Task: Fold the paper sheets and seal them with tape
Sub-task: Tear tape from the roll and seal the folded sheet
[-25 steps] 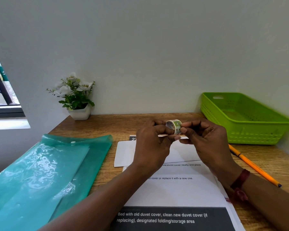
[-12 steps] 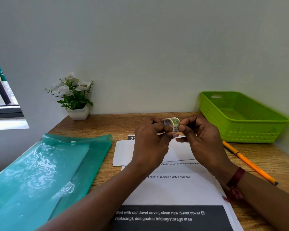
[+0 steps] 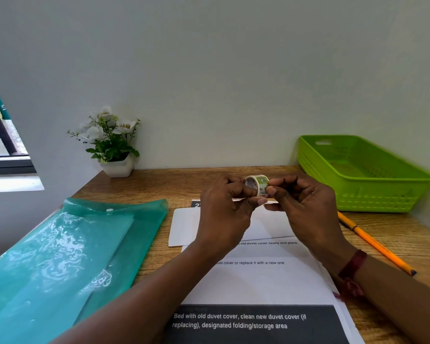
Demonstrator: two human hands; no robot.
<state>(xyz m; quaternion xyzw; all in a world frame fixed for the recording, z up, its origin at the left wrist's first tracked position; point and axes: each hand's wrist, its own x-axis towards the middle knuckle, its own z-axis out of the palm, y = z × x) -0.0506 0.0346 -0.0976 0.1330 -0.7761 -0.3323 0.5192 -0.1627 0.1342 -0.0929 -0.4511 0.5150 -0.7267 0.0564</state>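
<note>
Tape roll: we held the tape roll point(image 3: 257, 186) in the air above the far end of the paper sheets point(image 3: 258, 281), between both hands and clear of the bench point(image 3: 159, 184).
Left hand: our left hand point(image 3: 224, 214) had its fingers curled and pinched the roll from its open-core side.
Right hand: our right hand point(image 3: 305, 207) was curled too, with thumb and forefinger tips pinching the printed band.
Roll axis: it ran roughly left to right, core toward the left hand, so we judged the right hand better placed to peel a strip.
Loose end: we could not tell whether one was lifted.
Paper sheets: they lay flat below the hands, with a smaller white sheet point(image 3: 184, 227) across their far end.
Around the paper: the folder point(image 3: 72, 256) lay to its left, the pencil point(image 3: 372, 242) and basket point(image 3: 363, 194) to its right.
</note>
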